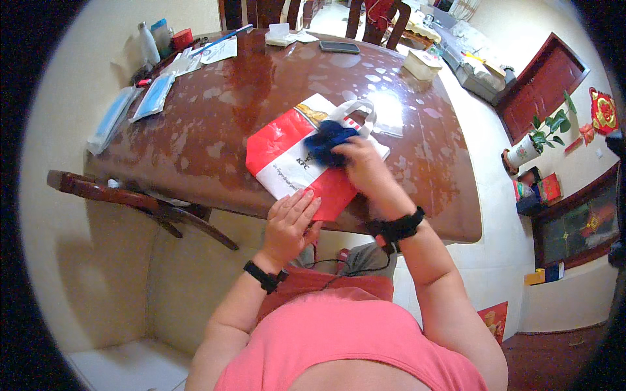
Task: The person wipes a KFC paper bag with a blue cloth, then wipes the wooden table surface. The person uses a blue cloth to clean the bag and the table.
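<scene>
A red and white KFC carrier bag (pixel 276 146) with light loop handles lies flat on the dark wooden table, close to its near edge. On the upper part of the bag my right hand (pixel 364 166) grips a crumpled dark blue cloth (pixel 330 141), slightly blurred. My left hand (pixel 292 220) rests on the bag's lower corner at the table edge, fingers together and flat, its thumb below the edge. Black bands with a cable are on both wrists.
Packaged blue items (pixel 155 95) lie at the table's left side, near a bottle (pixel 148 43) and a red container (pixel 182 38). A phone (pixel 339 47) and a lidded plastic box (pixel 422 64) stand towards the far side. A wooden chair (pixel 112 193) is at the lower left.
</scene>
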`<state>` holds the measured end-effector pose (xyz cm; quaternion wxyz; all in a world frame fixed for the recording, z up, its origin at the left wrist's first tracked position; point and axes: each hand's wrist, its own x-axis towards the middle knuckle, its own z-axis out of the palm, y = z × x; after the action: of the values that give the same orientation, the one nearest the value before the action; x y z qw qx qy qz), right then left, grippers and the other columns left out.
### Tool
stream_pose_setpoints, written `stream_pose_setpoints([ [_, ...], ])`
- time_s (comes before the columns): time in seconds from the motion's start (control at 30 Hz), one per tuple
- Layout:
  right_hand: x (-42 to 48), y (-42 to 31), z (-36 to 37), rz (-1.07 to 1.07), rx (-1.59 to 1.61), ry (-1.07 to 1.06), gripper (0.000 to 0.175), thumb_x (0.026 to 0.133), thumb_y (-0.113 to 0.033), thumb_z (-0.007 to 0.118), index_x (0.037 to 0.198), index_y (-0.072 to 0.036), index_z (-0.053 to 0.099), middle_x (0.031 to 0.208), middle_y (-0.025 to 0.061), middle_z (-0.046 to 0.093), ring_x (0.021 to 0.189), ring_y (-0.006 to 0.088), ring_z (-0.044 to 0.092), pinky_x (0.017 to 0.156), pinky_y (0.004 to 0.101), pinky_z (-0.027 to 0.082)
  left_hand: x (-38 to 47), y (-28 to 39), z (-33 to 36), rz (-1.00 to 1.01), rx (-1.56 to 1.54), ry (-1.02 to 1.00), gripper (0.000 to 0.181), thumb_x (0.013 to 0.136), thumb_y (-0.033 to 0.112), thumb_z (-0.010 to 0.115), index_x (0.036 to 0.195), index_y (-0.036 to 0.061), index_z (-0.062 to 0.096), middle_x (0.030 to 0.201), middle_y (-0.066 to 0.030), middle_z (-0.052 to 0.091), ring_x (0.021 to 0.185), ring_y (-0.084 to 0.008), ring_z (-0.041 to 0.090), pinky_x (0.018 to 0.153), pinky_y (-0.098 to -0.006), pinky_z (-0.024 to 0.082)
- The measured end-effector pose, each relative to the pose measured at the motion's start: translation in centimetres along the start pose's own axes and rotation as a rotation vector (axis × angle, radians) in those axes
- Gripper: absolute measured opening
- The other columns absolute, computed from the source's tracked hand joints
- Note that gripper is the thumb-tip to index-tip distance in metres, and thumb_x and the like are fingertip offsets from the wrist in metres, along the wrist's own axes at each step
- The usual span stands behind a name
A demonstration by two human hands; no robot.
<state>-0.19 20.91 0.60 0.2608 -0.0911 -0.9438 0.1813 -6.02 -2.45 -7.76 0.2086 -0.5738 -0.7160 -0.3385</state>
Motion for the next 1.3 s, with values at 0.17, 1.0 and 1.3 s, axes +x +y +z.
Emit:
stream_pose_setpoints([
  [0.17,-0.2,-2.1,-4.5,0.145,0.259,0.321,0.037,0.084,0.007,0.063,0.118,-0.007,0.070,0.118,0.0210,0.064,0.113,0.0398,0.063,0.100,0.0429,0.051,0.2,0.3,0.2,-0.012,0.023,0.032,0.047,0.086,0.025,0.072,0.131,0.0124,0.066,0.140,-0.0075,0.062,0.130,-0.0265,0.056,0.111,-0.0456,0.040],
  [1.0,-2.4,-7.7,5.7,-0.231,0.249,-0.137,0.032,0.076,-0.025,0.078,0.106,-0.013,0.073,0.104,0.0092,0.066,0.105,0.0331,0.062,0.093,0.0447,0.050,9.3,-15.8,-2.6,-0.530,-0.339,-0.207,0.016,0.093,0.012,0.068,0.101,-0.0004,0.073,0.094,-0.0114,0.074,0.083,-0.0187,0.068,0.080,-0.0317,0.055],
  [1.3,-6.9,-6.6,-0.5,-0.198,0.054,-0.147,0.025,0.076,-0.022,0.076,0.100,-0.014,0.073,0.100,0.0077,0.065,0.102,0.0320,0.059,0.090,0.0461,0.048,8.0,-15.0,-3.9,-0.278,-0.299,-0.222,0.017,0.090,0.007,0.066,0.105,-0.0011,0.069,0.109,-0.0139,0.066,0.106,-0.0291,0.064,0.096,-0.0363,0.050],
])
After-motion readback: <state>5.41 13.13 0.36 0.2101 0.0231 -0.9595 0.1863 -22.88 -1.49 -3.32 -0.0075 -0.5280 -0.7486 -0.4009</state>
